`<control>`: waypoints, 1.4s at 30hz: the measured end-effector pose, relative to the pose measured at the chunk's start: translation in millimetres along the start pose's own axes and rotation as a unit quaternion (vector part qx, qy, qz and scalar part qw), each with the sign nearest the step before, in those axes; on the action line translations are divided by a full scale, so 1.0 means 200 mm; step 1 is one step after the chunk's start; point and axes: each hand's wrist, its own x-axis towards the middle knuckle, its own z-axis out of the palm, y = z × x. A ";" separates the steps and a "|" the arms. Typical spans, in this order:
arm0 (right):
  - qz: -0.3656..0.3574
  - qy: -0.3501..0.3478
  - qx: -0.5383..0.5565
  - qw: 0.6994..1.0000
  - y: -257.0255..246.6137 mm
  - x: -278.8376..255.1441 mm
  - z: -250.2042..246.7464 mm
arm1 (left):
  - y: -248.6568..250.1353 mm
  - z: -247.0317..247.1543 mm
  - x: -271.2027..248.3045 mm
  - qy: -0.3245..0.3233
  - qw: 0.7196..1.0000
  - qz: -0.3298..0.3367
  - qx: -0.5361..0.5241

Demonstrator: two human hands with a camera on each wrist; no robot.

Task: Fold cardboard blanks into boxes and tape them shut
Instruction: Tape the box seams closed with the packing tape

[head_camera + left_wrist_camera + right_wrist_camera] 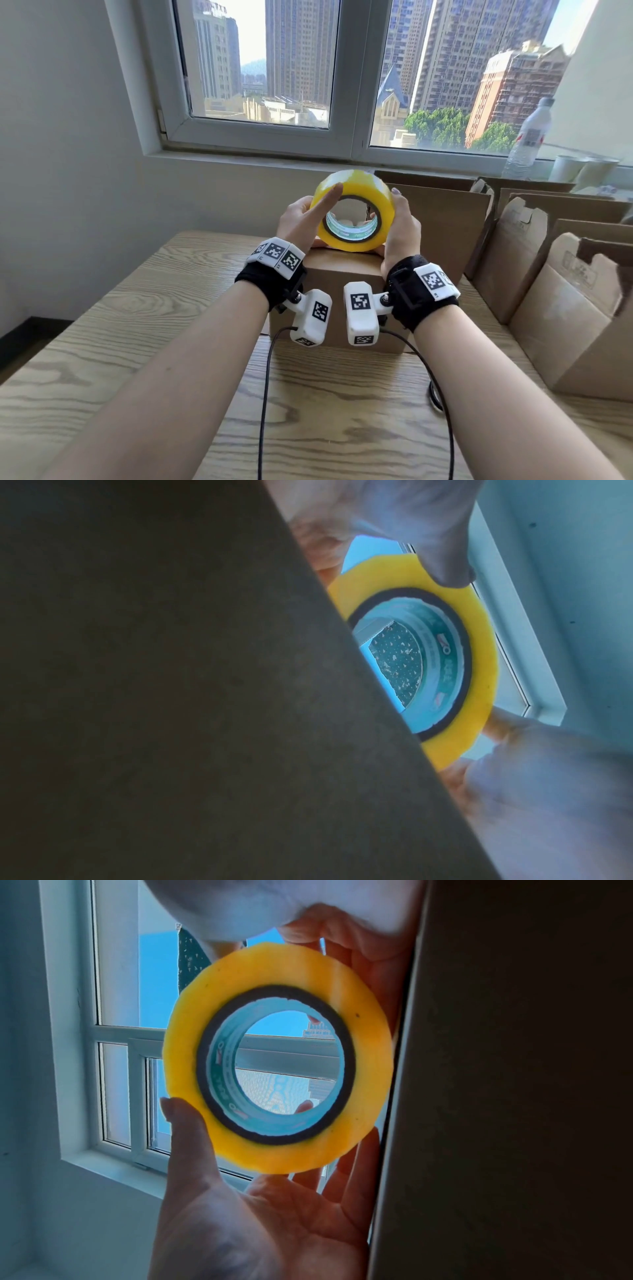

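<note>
The tape (356, 212) is bright yellow with a dark ring and a teal printed core, and the box (337, 301) beneath it is plain brown, like the cardboard blanks (534, 274) at right. The table (102, 342) shows pale wood grain. Black wristbands (270, 284) carry white blocks with black-and-white square markers.

Head view looking down and forward, both wrist views close, sharing tape roll (356, 214)

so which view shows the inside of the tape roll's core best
The right wrist view: the tape roll faces the camera, its printed core ring open and unblocked. In the left wrist view dark cardboard hides part of the roll. The head view shows only the lower inside of the core, from farther off.
</note>
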 end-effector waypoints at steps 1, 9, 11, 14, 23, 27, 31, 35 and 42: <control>0.004 -0.003 0.001 1.000 0.00 0.00 0.00 | 0.00 0.00 0.00 0.002 1.000 0.000 0.000; 0.010 0.002 0.009 1.000 -0.01 -0.02 0.01 | 0.00 -0.01 0.00 0.001 1.000 0.006 0.018; 0.012 0.004 0.007 1.000 -0.02 -0.03 0.01 | 0.01 0.00 -0.01 -0.005 1.000 0.005 0.015; 0.011 -0.005 0.006 1.000 -0.02 -0.02 0.00 | 0.03 0.00 -0.03 -0.026 1.000 0.012 0.006; 0.041 -0.133 0.074 0.988 -0.07 -0.07 -0.05 | 0.08 0.00 -0.06 -0.031 0.990 -0.058 -0.126; 0.058 -0.145 0.086 0.984 -0.09 -0.11 -0.04 | 0.10 0.00 -0.06 -0.033 0.986 -0.052 -0.156; 0.041 -0.172 0.083 0.981 -0.09 -0.13 -0.06 | 0.08 0.02 -0.06 -0.030 0.996 -0.027 -0.080; 0.009 -0.174 0.076 0.982 -0.09 -0.13 -0.07 | 0.06 0.01 -0.06 -0.038 0.997 -0.011 -0.067; -0.015 -0.187 0.066 0.980 -0.09 -0.14 -0.07 | 0.09 0.01 -0.09 -0.061 0.994 0.033 -0.079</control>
